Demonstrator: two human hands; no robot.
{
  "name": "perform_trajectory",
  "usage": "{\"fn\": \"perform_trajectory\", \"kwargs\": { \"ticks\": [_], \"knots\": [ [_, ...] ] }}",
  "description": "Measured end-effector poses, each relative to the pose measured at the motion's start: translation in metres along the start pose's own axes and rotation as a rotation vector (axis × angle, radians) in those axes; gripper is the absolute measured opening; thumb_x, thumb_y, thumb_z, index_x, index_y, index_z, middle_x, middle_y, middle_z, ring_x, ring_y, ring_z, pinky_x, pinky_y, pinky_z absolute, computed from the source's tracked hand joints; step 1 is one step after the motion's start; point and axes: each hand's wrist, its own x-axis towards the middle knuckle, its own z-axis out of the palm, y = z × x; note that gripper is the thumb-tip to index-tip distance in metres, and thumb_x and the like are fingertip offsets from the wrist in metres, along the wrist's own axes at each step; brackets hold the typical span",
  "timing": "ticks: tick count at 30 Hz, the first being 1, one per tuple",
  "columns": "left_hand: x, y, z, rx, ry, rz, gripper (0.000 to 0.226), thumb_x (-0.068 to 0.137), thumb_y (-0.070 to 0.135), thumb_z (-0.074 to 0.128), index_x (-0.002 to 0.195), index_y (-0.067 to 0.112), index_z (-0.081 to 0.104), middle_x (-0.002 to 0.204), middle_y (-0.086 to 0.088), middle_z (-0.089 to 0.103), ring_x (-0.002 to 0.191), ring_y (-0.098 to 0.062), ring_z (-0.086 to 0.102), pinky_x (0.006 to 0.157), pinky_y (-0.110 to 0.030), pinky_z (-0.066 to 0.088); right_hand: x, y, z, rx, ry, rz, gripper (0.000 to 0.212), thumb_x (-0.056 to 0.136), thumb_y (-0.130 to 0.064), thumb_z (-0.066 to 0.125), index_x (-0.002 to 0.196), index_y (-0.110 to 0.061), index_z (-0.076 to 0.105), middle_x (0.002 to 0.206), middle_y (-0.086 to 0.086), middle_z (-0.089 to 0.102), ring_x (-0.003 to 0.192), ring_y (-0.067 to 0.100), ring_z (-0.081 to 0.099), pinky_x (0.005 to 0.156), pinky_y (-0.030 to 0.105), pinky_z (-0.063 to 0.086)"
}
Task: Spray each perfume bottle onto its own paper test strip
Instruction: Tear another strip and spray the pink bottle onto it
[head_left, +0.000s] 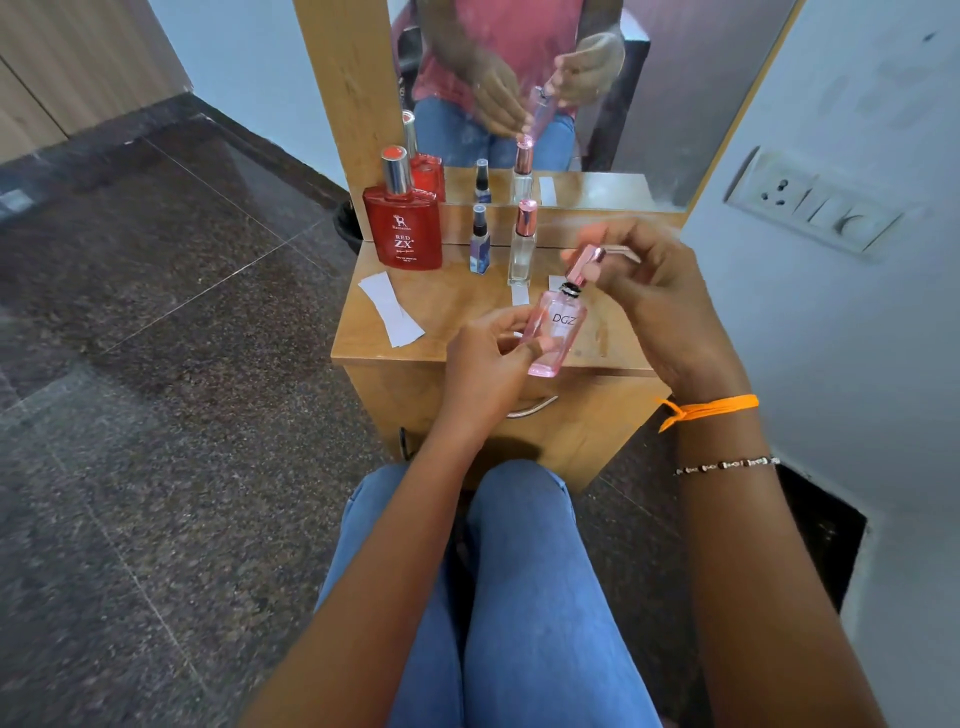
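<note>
Both hands hold the pink bottle (553, 332) above the counter (457, 306): left hand (488, 358) clamped on its base, right hand (660, 291) clamped on its cap (584, 267); long axis tilts up-right.

Bright, even indoor light, soft shadows, wide-angle bending at the edges, hazy reflection in the mirror (597, 78).
</note>
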Motion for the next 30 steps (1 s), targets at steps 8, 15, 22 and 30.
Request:
{"fn": "perform_trajectory", "kwargs": {
  "ticks": [8,15,22,30],
  "knots": [
    [-0.0026,-0.0037,-0.0055,-0.06,-0.028,-0.04,0.036,0.081,0.011,0.068,0.117,0.016,0.065,0.109,-0.002,0.071,0.1,-0.017,0.066,0.088,-0.037,0.054,-0.0081,-0.0058,-0.0019,-0.135,-0.103,0.07,0.032,0.088,0.006,0.056,0.118,-0.004,0.063,0.113,0.011,0.069,0.107,0.018,0.066,0.095,0.029,0.051],
    [-0.0046,-0.0047,-0.0048,-0.025,-0.012,0.041,0.039,0.081,0.018,0.07,0.12,0.018,0.063,0.116,-0.001,0.068,0.1,-0.01,0.064,0.073,-0.01,0.051,-0.005,-0.007,0.0039,-0.238,0.043,0.084,0.018,0.074,-0.005,0.077,0.088,-0.008,0.067,0.081,0.008,0.068,0.077,0.016,0.063,0.076,0.028,0.054],
    [0.0018,-0.0015,-0.0058,-0.071,-0.01,0.014,0.038,0.082,0.014,0.069,0.119,0.017,0.064,0.113,-0.002,0.068,0.097,-0.01,0.065,0.064,-0.013,0.054,-0.0099,-0.0055,0.002,-0.114,-0.024,0.052,0.037,0.086,0.005,0.058,0.118,-0.015,0.06,0.111,0.002,0.068,0.103,0.008,0.066,0.093,0.024,0.052],
    [-0.0001,-0.0045,-0.0014,-0.051,-0.008,0.027,0.037,0.084,0.018,0.068,0.12,0.018,0.063,0.117,-0.001,0.068,0.1,-0.008,0.064,0.076,-0.014,0.054,-0.0052,-0.0009,0.006,-0.164,0.12,0.079,0.02,0.073,-0.005,0.077,0.09,-0.011,0.067,0.085,0.002,0.07,0.079,0.013,0.067,0.077,0.028,0.057]
  ]
}}
